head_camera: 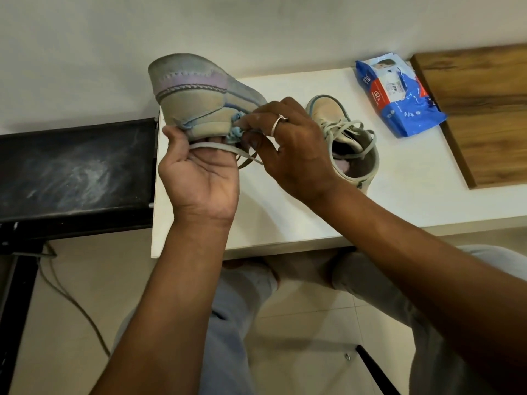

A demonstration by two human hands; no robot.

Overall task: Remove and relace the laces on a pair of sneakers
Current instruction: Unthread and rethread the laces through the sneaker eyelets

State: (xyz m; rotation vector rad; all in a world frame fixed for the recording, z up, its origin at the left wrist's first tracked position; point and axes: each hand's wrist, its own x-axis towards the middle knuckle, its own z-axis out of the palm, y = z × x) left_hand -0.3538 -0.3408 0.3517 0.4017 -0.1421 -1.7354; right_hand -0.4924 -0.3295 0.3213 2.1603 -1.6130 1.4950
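Hands meet above the white table [285, 218]. Left hand [199, 166], palm up with fingers curled, grips the raised sneaker [194, 92] from below; the sneaker extends toward 11 o'clock. Right hand [288, 146] pinches its grey lace [211, 145]. Second sneaker [342, 132] stands at 3 o'clock, blue packet [399, 98] and wooden board [479, 109] at 2 o'clock, black stand [77, 166] at 9 o'clock.

On my feed, a plain white wall [256, 29] rises behind a white table [399, 201], and a wood-grain panel [484, 109] lies across its right end. A smudged black unit [77, 169] stands just beside the table's left edge, and a grey cable [65, 292] trails over the pale tiled floor [308, 317].
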